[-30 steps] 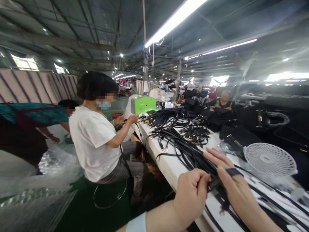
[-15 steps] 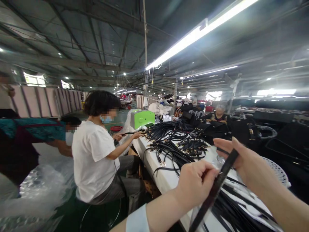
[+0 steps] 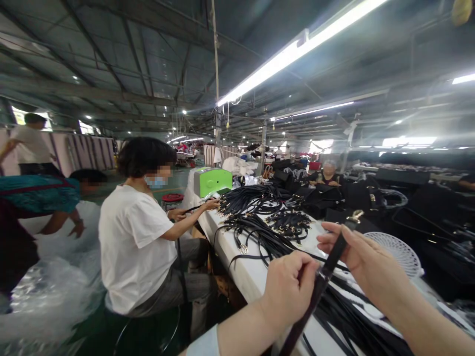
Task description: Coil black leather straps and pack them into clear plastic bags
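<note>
A long black strap (image 3: pixel 310 302) with a gold clasp (image 3: pixel 356 215) at its upper end runs slantwise between my two hands, above the table's front part. My left hand (image 3: pixel 291 284) is closed on it around the middle, thumb and fingers pinched together. Higher up, my right hand (image 3: pixel 365 252) grips the strap near the clasp, thumb against it and fingers behind. Beneath my hands lies a bundle of black straps (image 3: pixel 349 321) on the white table (image 3: pixel 237 269). Farther back are more heaped black straps with gold clasps (image 3: pixel 256 198).
A white perforated basket (image 3: pixel 395 252) stands right of my right hand. Black bags (image 3: pixel 419 198) are piled beyond it. A green machine (image 3: pixel 213 182) sits at the table's far end. A seated co-worker (image 3: pixel 137 247) in a white shirt handles a strap at left; plastic sheeting (image 3: pixel 55 282) lies behind.
My view has turned slightly right. The strap's gold clasp now shows above my right hand. At far left, the bending person has lifted a hand off the plastic.
</note>
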### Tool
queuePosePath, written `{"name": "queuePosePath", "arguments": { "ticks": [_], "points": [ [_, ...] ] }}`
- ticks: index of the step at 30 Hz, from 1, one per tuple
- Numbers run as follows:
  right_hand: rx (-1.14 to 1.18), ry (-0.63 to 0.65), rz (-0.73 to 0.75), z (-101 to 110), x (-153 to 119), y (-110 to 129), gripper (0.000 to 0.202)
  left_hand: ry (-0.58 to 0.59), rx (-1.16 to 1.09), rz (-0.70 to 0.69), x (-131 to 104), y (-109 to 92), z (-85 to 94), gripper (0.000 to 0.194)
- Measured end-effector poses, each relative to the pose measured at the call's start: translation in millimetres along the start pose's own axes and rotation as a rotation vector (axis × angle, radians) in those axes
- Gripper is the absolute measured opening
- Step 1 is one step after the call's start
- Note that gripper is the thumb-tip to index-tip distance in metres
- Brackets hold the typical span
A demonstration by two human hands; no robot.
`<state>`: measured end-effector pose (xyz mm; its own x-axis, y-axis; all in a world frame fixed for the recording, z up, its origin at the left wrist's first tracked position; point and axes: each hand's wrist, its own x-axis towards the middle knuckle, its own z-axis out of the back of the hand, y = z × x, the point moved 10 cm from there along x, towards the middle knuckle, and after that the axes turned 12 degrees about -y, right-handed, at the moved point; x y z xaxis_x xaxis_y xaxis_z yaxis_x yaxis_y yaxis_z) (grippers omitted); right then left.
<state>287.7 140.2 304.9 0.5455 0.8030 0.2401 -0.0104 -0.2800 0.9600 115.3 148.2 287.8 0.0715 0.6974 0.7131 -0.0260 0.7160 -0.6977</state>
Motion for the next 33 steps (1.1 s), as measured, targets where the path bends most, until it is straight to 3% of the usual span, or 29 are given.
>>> {"name": "queuePosePath", "arguments": {
  "ticks": [4, 7, 13, 18, 22, 25, 29, 31, 33],
  "points": [
    [-0.120, 0.106, 0.022, -12.0, -8.2, -3.9, 0.055, 0.021, -0.005, 0.013, 0.0, 1.5, -5.4, 0.021],
    [-0.208, 0.216, 0.053, -27.6, -22.4, -8.5, 0.050, -0.042, -0.007, 0.003, 12.2, -9.4, 4.4, 0.023],
    [-0.127, 0.122, 0.049, -25.5, -18.4, -2.8, 0.048, -0.047, -0.053, 0.030, 22.9, -20.7, 15.2, 0.023],
    [-0.183, 0.100, 0.066, -27.2, -15.0, -11.5, 0.043, -0.048, -0.138, 0.137, 17.6, -7.1, 15.3, 0.024],
    [-0.275, 0.019, 0.093, -21.8, -22.2, -29.2, 0.047, 0.079, -0.326, 0.349, 2.1, 21.9, -4.7, 0.021],
    [-0.219, 0.051, -0.056, -27.9, -49.1, -72.8, 0.048, 0.193, -0.432, 0.585, -25.6, 60.9, -16.4, 0.022],
    [-0.147, 0.259, -0.361, -47.5, -118.8, -158.2, 0.048, 0.281, -0.236, 0.754, -71.1, 125.0, 11.1, 0.018],
    [-0.189, 0.320, -0.462, -47.6, -148.8, -194.6, 0.047, 0.272, -0.040, 0.708, -84.9, 146.1, 42.5, 0.018],
    [-0.252, 0.412, -0.550, -49.0, -171.1, -225.0, 0.048, 0.215, 0.184, 0.506, -84.7, 145.5, 74.6, 0.023]
  ]
}}
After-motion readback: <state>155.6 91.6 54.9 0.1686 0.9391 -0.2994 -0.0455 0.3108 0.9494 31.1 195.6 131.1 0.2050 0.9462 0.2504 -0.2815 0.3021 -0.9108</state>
